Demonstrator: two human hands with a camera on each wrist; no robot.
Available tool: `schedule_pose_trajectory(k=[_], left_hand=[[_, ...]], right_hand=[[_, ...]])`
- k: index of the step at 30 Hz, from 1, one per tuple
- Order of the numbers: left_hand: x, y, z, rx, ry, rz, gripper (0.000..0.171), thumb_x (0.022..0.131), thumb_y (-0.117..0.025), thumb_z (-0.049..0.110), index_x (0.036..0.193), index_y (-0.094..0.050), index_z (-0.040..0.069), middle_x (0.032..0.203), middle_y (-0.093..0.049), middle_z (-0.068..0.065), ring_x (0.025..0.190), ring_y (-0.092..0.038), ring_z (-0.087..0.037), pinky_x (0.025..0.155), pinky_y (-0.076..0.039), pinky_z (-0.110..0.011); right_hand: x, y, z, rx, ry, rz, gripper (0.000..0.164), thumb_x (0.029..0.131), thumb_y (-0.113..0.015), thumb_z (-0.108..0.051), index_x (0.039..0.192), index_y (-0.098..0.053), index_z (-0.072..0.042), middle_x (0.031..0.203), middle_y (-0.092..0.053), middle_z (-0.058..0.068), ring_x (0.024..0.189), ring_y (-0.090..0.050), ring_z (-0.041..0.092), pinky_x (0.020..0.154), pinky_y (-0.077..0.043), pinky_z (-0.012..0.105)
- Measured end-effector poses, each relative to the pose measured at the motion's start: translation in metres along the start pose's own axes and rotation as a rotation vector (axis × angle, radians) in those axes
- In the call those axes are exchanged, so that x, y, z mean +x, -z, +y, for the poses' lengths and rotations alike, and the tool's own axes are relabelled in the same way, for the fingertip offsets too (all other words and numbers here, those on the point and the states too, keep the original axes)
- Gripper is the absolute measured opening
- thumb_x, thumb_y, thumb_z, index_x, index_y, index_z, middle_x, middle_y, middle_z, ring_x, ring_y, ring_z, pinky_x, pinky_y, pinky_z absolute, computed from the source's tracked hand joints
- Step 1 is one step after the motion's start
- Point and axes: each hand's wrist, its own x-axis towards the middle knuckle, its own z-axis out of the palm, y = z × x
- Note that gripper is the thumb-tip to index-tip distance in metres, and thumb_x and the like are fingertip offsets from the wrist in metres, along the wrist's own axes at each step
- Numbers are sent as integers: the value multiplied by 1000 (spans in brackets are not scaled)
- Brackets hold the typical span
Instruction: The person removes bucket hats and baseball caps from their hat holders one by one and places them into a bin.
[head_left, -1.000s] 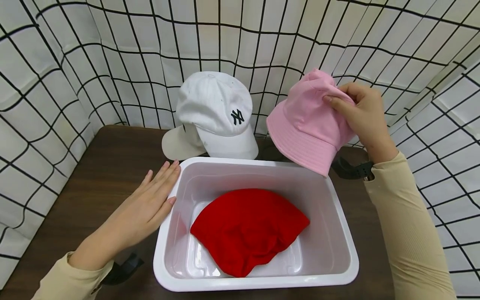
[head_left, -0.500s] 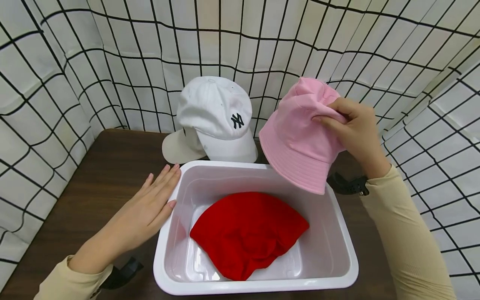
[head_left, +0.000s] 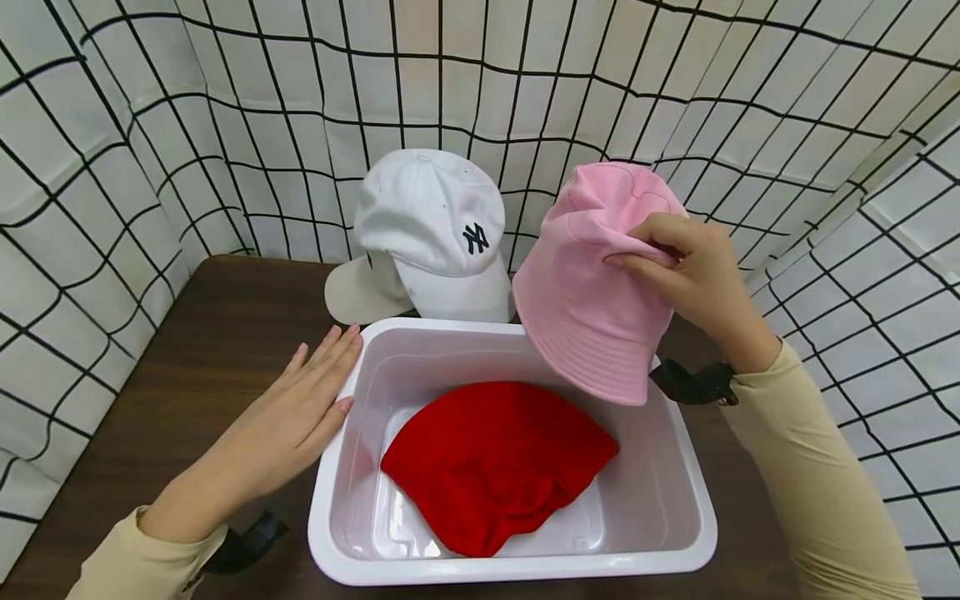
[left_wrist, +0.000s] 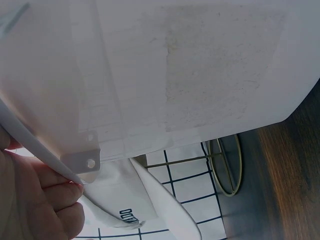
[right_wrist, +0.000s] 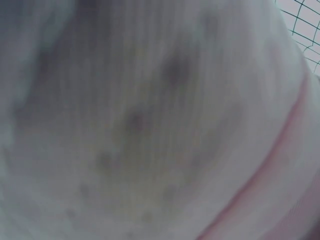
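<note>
My right hand [head_left: 686,271] pinches the crown of a pink bucket hat [head_left: 577,308] between thumb and fingers. The hat's brim hangs over the back right corner of a white plastic tub [head_left: 517,572]. Inside the tub lies a red bucket hat [head_left: 502,458], flattened. On the tub's left rim rests my left hand [head_left: 281,417], fingers extended; in the left wrist view its fingers [left_wrist: 62,197] touch the rim next to the tub's outer wall [left_wrist: 225,65]. Pale blurred fabric [right_wrist: 140,150] fills most of the right wrist view, with a pink edge at its right.
Behind the tub stands a white baseball cap [head_left: 431,217] with a black NY logo, overlapping a beige cap's visor [head_left: 363,292]. A metal wire loop [left_wrist: 227,167] shows in the left wrist view. Grid-patterned cloth walls [head_left: 247,108] surround the dark wooden table [head_left: 202,350].
My right hand has moved left and down with the pink bucket hat, bringing its brim further over the tub. My left hand stays on the rim; the red bucket hat keeps its place.
</note>
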Motion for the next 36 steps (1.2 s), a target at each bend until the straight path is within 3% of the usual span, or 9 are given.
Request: schedule_pose_trajectory(k=[7, 21, 36], left_hand=[[0, 1, 0, -8, 13, -13, 62, 97, -47, 21, 149, -19, 0, 154, -20, -16, 143, -12, -29, 115, -6, -44], [0, 1, 0, -7, 9, -15, 63, 97, -47, 21, 149, -18, 0, 154, -19, -16, 143, -11, -28, 115, -5, -43], [1, 1, 0, 13, -2, -4, 62, 97, -47, 21, 149, -20, -1, 154, -21, -17, 142, -14, -30, 115, -6, -43]], right_hand=[[-4, 0, -2, 71, -22, -32, 22, 63, -82, 8, 71, -66, -5, 62, -45, -5, 58, -36, 4, 50, -28, 17], [-11, -4, -9, 152, -18, -136, 24, 66, -79, 10, 74, -67, -9, 67, -57, -6, 64, -45, 6, 54, -38, 16], [-17, -11, -15, 247, 70, -236, 30, 63, -80, 11, 78, -70, -12, 70, -62, -8, 65, -46, 7, 51, -37, 19]])
